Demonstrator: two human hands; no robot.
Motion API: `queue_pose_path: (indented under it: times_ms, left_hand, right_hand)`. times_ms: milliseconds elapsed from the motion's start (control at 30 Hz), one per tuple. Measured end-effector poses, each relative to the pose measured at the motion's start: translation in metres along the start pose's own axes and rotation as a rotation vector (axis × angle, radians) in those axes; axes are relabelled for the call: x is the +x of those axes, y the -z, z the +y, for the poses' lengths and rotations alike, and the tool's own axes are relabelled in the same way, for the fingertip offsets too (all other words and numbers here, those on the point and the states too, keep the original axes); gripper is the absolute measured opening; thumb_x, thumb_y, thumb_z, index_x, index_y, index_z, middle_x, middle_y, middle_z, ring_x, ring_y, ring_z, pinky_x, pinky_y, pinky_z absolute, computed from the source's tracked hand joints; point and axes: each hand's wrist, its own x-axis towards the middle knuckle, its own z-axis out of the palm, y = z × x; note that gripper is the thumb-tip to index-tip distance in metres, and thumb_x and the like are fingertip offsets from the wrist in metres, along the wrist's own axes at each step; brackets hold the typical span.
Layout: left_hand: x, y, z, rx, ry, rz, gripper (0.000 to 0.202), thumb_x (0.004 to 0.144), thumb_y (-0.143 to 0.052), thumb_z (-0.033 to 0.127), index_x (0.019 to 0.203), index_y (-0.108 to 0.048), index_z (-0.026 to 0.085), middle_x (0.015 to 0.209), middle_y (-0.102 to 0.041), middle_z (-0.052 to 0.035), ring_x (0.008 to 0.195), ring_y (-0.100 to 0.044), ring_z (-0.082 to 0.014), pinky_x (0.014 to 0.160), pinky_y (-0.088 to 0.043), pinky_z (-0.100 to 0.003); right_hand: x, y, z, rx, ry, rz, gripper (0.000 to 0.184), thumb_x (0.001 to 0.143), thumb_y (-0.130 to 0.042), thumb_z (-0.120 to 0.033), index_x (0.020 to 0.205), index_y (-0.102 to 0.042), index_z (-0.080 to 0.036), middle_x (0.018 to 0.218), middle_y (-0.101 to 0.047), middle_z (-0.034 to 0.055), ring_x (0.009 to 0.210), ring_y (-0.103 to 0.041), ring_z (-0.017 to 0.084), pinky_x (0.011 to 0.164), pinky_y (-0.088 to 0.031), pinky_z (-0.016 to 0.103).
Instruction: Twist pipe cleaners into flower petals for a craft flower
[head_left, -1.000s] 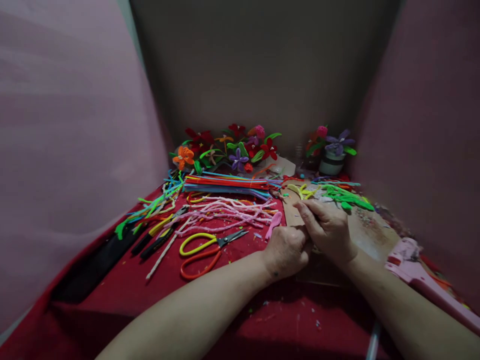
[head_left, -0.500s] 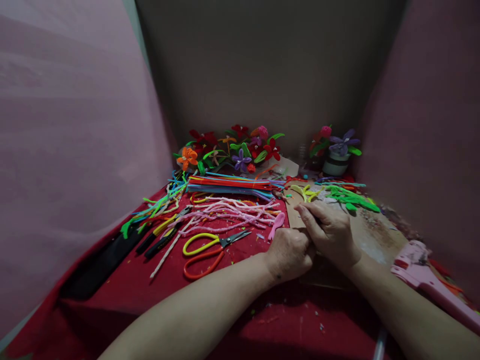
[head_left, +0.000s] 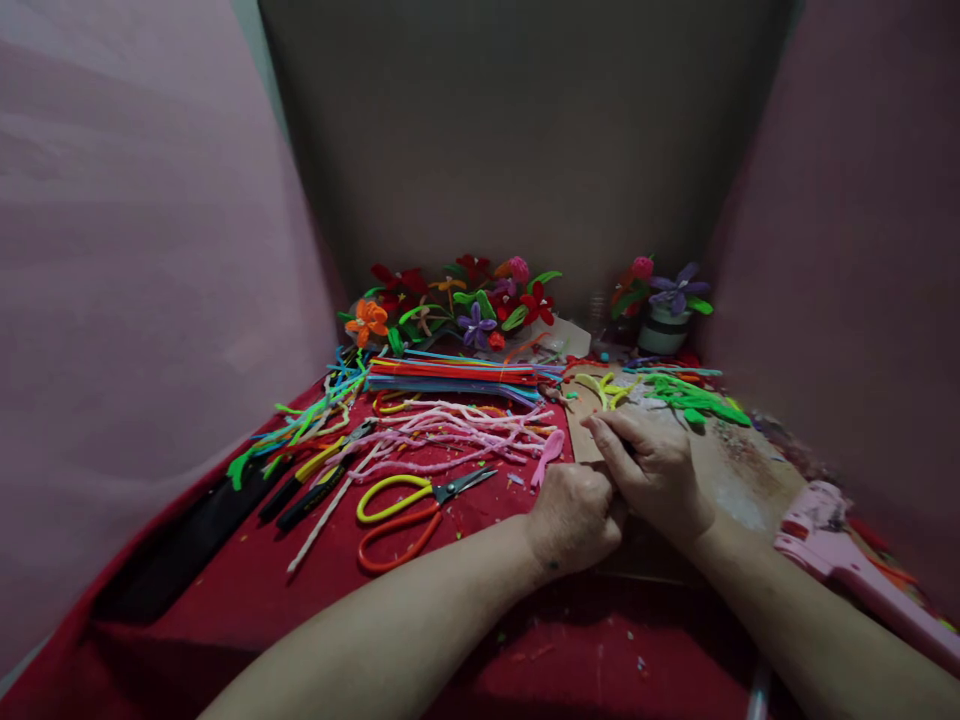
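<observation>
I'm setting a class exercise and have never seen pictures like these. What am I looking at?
There is no machine here: a person's bare left hand and right hand are seen by a camera worn on the head, looking forward and down. Both hands are curled together over a brown board; anything held is hidden. On the red cloth lie scissors, pink fuzzy stems and a bundle of coloured stems. Fuzzy flowers stand behind, and a pink tool lies at the right.
</observation>
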Motion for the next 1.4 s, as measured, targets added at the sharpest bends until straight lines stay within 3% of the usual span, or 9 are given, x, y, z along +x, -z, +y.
queue_pose_path:
  times_ms: [500, 900, 1400]
  left_hand:
    - [-0.0003, 0.0028, 0.0004, -0.043, 0.017, 0.006, 0.020, 0.071, -0.045, 0.012, 0.076, -0.065, 0.010, 0.067, -0.067, -0.0124, 0.060, -0.062, -0.0201, 0.056, -0.046, -0.029]
    - [0.0004, 0.0011, -0.0018, -0.032, -0.075, 0.163, 0.020, 0.073, -0.043, 0.011, 0.067, -0.063, 0.011, 0.059, -0.065, -0.0090, 0.051, -0.058, -0.0157, 0.048, -0.042, -0.024]
    - [0.0011, -0.0003, -0.0042, -0.053, -0.137, 0.231, 0.022, 0.069, -0.042, 0.008, 0.065, -0.064, 0.009, 0.056, -0.066, -0.0115, 0.049, -0.061, -0.0175, 0.045, -0.045, -0.024]
  right_hand:
    - [-0.0016, -0.0021, -0.0006, 0.020, -0.047, -0.031, 0.020, 0.084, -0.048, -0.019, 0.069, -0.062, -0.017, 0.056, -0.059, 0.0022, 0.052, -0.054, 0.012, 0.054, -0.040, 0.023]
    - [-0.0033, -0.0043, 0.0008, 0.018, -0.064, -0.038, 0.023, 0.085, -0.047, -0.020, 0.067, -0.061, -0.015, 0.056, -0.058, 0.0017, 0.052, -0.052, 0.010, 0.054, -0.038, 0.021]
    - [-0.0024, -0.0058, 0.0022, 0.039, -0.052, -0.074, 0.025, 0.087, -0.043, -0.020, 0.069, -0.059, -0.015, 0.057, -0.057, 0.0023, 0.053, -0.051, 0.010, 0.056, -0.037, 0.022]
